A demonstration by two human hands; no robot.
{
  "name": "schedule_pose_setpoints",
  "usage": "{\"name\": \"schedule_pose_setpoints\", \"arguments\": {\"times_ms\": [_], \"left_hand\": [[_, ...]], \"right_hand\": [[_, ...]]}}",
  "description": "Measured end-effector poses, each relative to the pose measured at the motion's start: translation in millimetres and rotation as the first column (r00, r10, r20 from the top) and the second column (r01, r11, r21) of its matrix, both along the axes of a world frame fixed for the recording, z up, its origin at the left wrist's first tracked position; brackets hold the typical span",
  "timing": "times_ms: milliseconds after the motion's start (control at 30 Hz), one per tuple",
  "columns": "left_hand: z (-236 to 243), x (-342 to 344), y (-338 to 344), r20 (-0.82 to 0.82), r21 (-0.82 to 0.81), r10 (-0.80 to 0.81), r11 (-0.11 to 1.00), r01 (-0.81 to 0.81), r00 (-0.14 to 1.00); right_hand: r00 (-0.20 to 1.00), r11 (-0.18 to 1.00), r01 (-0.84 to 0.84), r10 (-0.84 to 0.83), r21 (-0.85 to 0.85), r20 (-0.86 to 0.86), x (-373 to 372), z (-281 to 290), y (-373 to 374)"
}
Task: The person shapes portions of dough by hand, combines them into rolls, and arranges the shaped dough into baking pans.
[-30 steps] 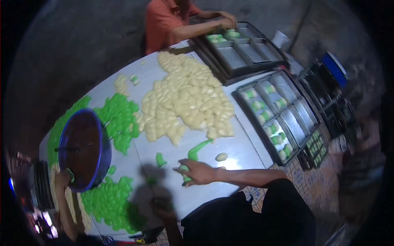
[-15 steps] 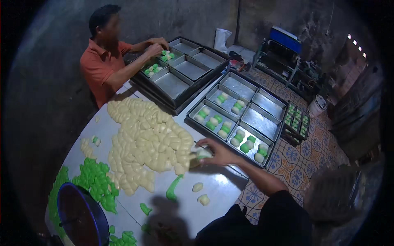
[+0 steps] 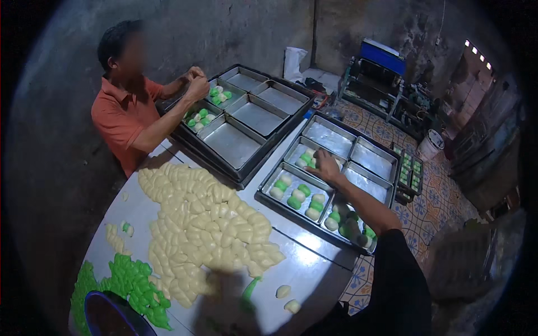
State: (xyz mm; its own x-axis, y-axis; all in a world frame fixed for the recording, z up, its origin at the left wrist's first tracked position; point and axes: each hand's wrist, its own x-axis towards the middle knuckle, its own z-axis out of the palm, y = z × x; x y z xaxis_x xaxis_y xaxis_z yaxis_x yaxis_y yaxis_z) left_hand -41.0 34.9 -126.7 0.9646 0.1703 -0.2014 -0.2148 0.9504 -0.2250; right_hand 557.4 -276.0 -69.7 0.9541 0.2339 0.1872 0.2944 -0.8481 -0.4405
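My right hand (image 3: pixel 326 167) is in a back-left compartment of the nearer divided metal tray (image 3: pixel 290 211). Its fingers curl down around a dough ball, mostly hidden beneath the hand. Beside it, touching green and white dough balls (image 3: pixel 306 159) rest in the same compartment. The front-left compartment holds rows of green and white balls (image 3: pixel 300 195). My forearm partly covers more balls (image 3: pixel 332 222) in the front-right one. On the white table a wide mass of cream dough pieces (image 3: pixel 207 218) spreads out, with green dough (image 3: pixel 134 285) at its near left. My left hand is out of view.
A co-worker in an orange shirt (image 3: pixel 120 115) has both hands over a stacked tray (image 3: pixel 240 178). Loose dough pieces (image 3: pixel 291 306) lie near the table's front. A dark bowl (image 3: pixel 109 313) stands at lower left. Filled trays (image 3: pixel 412 173) are on the patterned floor, by a white bucket (image 3: pixel 431 143).
My right hand has moved from the table, where it gripped a white and green dough ball, up and right into the tray. The co-worker's hands have lifted slightly off the dough. The view has shifted.
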Motion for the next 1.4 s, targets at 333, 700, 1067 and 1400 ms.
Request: {"name": "schedule_pose_setpoints", "arguments": {"times_ms": [333, 700, 1067, 1400], "left_hand": [[-14.4, 17.4, 2.0, 0.029, -0.025, -0.132, 0.991, 0.132, 0.991], [4.0, 16.6, -0.7, 0.026, 0.018, -0.193, 0.981, 0.193, 0.981], [20.5, 4.7, -20.1, 0.077, 0.031, -0.193, 0.981, 0.191, 0.978], [113.7, 69.0, -57.4, -0.369, 0.929, 0.299, 0.123, 0.348, 0.88]], "right_hand": [[1.0, 0.907, -0.014, 0.007, -0.42, -0.018, -36.5, 30.8, -89.0], [0.976, 0.95, -0.146, 0.094, -0.274, -0.195, 23.7, 51.3, -24.0], [0.982, 0.978, -0.188, 0.187, -0.095, -0.017, 50.1, 16.0, -15.3], [0.015, 0.035, -0.892, 0.999, 0.45, -0.048, -353.4, 81.0, 123.4]]}}
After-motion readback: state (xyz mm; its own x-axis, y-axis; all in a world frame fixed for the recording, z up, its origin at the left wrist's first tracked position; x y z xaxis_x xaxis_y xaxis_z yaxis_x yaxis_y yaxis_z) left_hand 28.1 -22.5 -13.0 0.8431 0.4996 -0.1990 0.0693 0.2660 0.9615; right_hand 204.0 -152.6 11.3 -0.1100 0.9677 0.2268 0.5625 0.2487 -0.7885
